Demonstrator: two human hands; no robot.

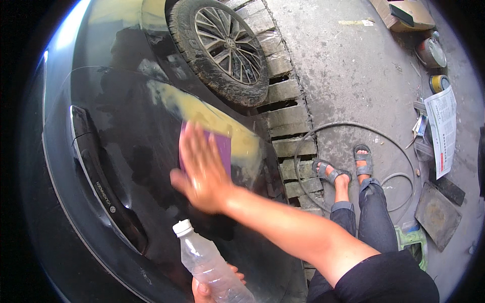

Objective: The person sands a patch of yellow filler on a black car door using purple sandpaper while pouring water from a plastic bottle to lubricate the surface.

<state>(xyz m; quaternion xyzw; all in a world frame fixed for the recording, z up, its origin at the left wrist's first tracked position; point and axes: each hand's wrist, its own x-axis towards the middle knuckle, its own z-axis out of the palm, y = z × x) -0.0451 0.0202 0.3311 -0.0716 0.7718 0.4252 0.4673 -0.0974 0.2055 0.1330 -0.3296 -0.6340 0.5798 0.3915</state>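
Observation:
My right hand [202,169] lies flat, fingers stretched out, over a purple sheet of sandpaper [222,149] against a dark car door panel [136,131]. The sheet's right part shows beyond the fingers. Beside it runs a yellowish patch of body filler [212,116], partly streaked and wet-looking. At the lower edge my left hand [202,292] is wrapped round a clear plastic bottle [209,260]. Its white cap [182,227] is on, and the bottle tilts toward the panel. The bottle hides part of that hand.
Left of my hands is a dark door handle [96,166]. A muddy wheel [222,48] stands at the top, above a slotted grate [293,121]. A hose [353,124] loops round my sandalled feet. Newspaper [442,126], a can [431,52] and a cardboard box [411,15] lie along the right.

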